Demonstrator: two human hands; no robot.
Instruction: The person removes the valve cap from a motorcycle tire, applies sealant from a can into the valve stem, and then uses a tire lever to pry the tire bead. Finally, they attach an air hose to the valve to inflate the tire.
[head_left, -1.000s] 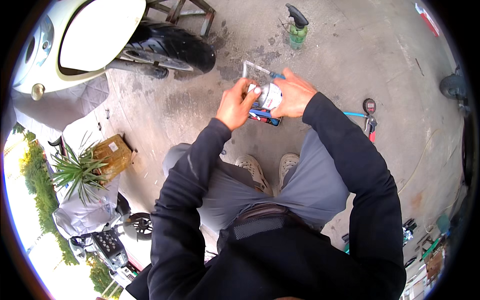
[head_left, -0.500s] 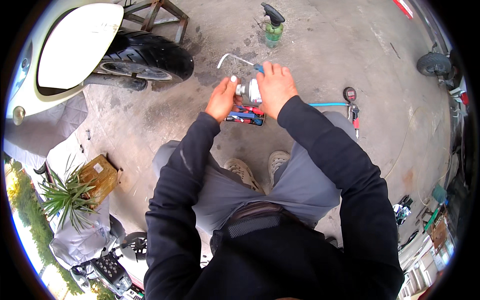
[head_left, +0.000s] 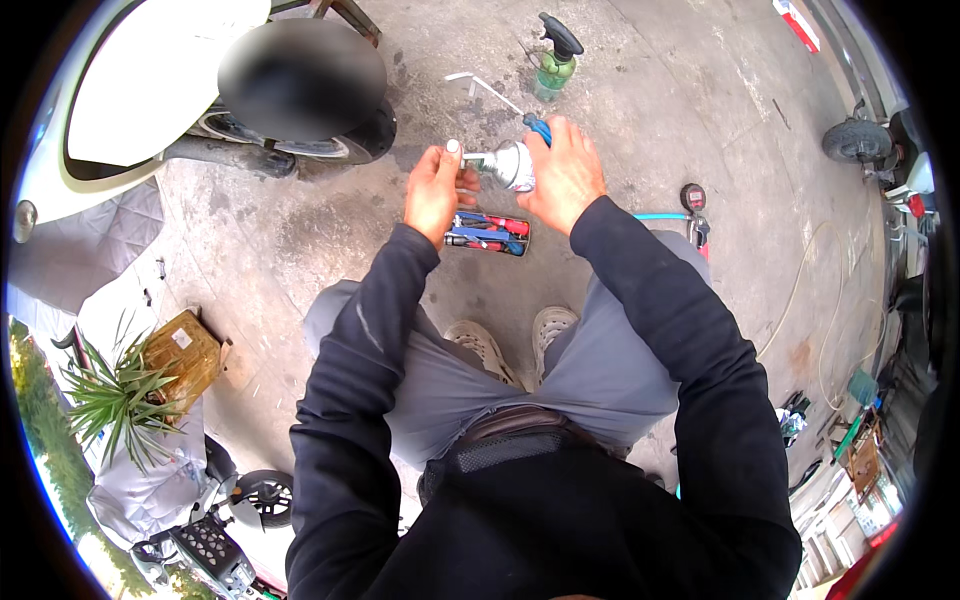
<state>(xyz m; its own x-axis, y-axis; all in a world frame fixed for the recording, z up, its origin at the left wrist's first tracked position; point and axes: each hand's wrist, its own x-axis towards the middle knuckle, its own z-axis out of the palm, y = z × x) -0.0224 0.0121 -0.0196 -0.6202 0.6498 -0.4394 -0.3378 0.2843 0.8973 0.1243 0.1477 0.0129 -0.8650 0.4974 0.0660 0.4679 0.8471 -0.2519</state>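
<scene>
Legible text, none: pale label (head_left: 523,168) on the can (head_left: 504,160), print too small; white sticker (head_left: 181,338) on the brown planter (head_left: 180,372), unreadable; round gauge (head_left: 692,197), figures unclear.

Btwn L grip (head_left: 435,192) & R grip (head_left: 566,175): container (head_left: 512,165), fwd of tool tray (head_left: 528,240) on floor (head_left: 640,120), which sits ahead of shoes (head_left: 553,325). Hooked tool (head_left: 537,127) juts fwd-L from R grip. Spray bottle (head_left: 553,74) farther fwd. Gauge (head_left: 692,197) R of tray. Wheel (head_left: 376,133) fwd-L; plant (head_left: 115,395) on L, two-wheeler (head_left: 210,548) behind it.
</scene>
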